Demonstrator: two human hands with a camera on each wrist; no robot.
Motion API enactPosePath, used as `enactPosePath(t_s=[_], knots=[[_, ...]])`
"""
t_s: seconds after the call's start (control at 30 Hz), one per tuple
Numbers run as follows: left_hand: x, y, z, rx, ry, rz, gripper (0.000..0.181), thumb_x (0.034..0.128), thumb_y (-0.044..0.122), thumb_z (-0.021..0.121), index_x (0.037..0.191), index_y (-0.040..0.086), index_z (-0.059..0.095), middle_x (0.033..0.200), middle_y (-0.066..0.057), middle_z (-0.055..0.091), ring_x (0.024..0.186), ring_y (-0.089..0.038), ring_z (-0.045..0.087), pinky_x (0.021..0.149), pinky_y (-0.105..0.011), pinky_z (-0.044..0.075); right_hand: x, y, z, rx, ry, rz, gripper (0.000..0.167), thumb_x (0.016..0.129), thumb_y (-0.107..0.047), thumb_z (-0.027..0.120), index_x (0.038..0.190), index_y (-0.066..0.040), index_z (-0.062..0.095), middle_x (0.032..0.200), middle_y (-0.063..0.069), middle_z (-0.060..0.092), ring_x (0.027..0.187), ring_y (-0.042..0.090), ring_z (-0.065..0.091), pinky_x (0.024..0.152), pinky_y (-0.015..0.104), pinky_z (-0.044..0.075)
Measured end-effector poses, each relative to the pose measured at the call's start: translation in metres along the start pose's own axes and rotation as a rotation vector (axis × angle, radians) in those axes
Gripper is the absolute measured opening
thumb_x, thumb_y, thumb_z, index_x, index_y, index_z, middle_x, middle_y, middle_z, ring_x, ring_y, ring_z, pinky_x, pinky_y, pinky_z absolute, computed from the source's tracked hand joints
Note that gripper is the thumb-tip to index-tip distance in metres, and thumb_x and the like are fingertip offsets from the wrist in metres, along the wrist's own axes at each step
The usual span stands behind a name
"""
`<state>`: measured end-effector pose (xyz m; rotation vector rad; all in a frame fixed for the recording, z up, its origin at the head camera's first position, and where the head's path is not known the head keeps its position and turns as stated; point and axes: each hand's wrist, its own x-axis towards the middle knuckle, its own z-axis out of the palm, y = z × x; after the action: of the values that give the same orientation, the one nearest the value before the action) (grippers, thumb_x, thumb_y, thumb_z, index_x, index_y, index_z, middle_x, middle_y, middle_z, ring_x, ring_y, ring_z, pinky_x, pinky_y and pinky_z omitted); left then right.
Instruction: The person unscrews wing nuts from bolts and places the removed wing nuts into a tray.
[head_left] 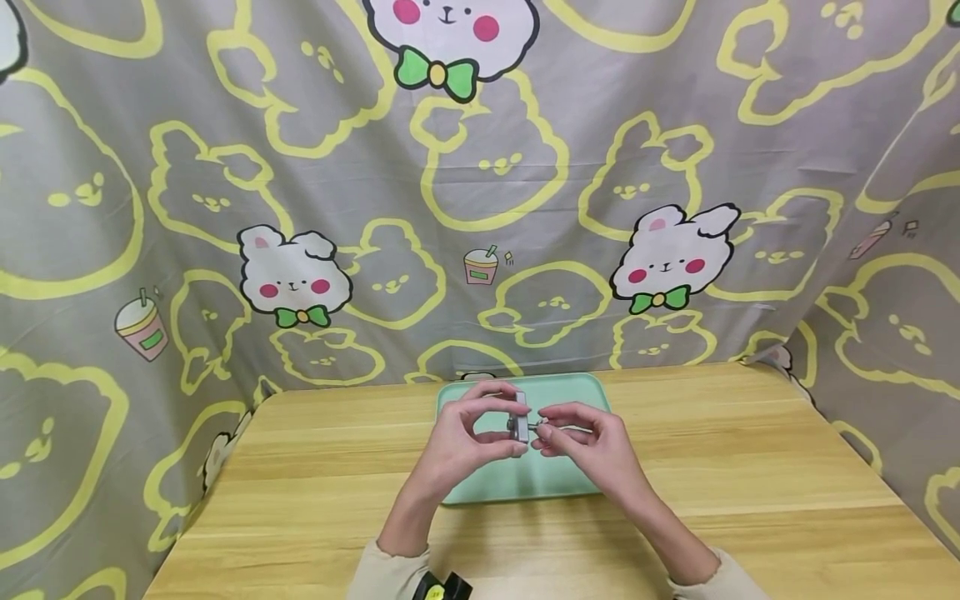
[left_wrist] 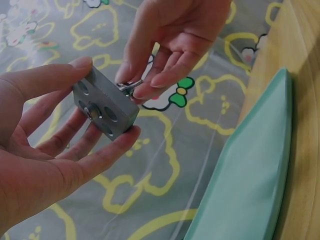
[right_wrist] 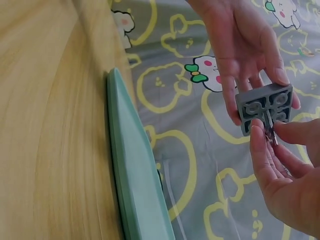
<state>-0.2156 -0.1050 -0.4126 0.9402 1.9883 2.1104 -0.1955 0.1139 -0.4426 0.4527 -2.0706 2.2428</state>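
A small grey block [left_wrist: 106, 102] with several round holes on one face is held up by its edges between the thumb and fingers of my left hand [head_left: 457, 437]. Its other face, in the right wrist view, shows a ribbed hollow block [right_wrist: 265, 107] with a metal rod [right_wrist: 269, 125] standing out from the middle. My right hand [head_left: 592, 442] pinches the outer end of that rod between thumb and fingertips. Both hands are above the green tray [head_left: 517, 487], off its surface.
The tray lies on a wooden table [head_left: 315, 467]. A grey curtain [head_left: 525, 317] with cartoon rabbits and yellow outlines hangs behind the table and at both sides. A black object [head_left: 450, 587] with a yellow label is by the left sleeve.
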Motion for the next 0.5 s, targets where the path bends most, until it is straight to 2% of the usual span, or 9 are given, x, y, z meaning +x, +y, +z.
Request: enactPosePath(t_s=[0.13,0.27,0.37,0.5], knots=[[-0.0002,-0.0006,0.0006,0.002,0.002,-0.003,0.035,0.0788,-0.011,0.082,0.112,-0.004,0.075,0.133,-0.017,0.054,0.121,-0.03,0.055,0.092,-0.049,0.062,-0.0002,0.0008,0.0013,-0.015,0.0,-0.011,0.023,0.095,-0.006,0.074,0.114,0.006,0.068,0.106,0.024,0.069,0.087,0.032,0.076,0.078,0.044,0.065],[-0.0007,-0.0004,0.0,-0.006,0.006,-0.011,0.036,0.0788,-0.011,0.082,0.113,-0.003,0.075,0.133,-0.017,0.054,0.121,-0.029,0.055,0.092,-0.048,0.062,-0.0011,0.0025,0.0022,-0.087,0.003,-0.097,0.016,0.093,-0.004,0.075,0.108,0.001,0.07,0.107,0.019,0.069,0.09,0.03,0.076,0.078,0.041,0.066],[-0.0007,-0.0001,-0.0009,-0.013,0.005,-0.007,0.036,0.0788,-0.012,0.082,0.113,-0.004,0.075,0.134,-0.017,0.054,0.122,-0.03,0.055,0.092,-0.048,0.062,-0.0021,0.0044,0.0035,-0.174,0.016,-0.216,0.013,0.091,-0.001,0.077,0.104,-0.004,0.073,0.105,0.013,0.071,0.093,0.026,0.075,0.08,0.037,0.065],[-0.0004,0.0007,-0.0021,-0.03,-0.002,-0.001,0.036,0.0795,-0.012,0.081,0.114,-0.005,0.074,0.136,-0.018,0.052,0.123,-0.031,0.054,0.092,-0.049,0.062,-0.0016,0.0082,0.0048,-0.318,0.027,-0.445,0.02,0.087,0.007,0.077,0.099,-0.008,0.074,0.104,0.011,0.072,0.093,0.022,0.074,0.081,0.03,0.064]])
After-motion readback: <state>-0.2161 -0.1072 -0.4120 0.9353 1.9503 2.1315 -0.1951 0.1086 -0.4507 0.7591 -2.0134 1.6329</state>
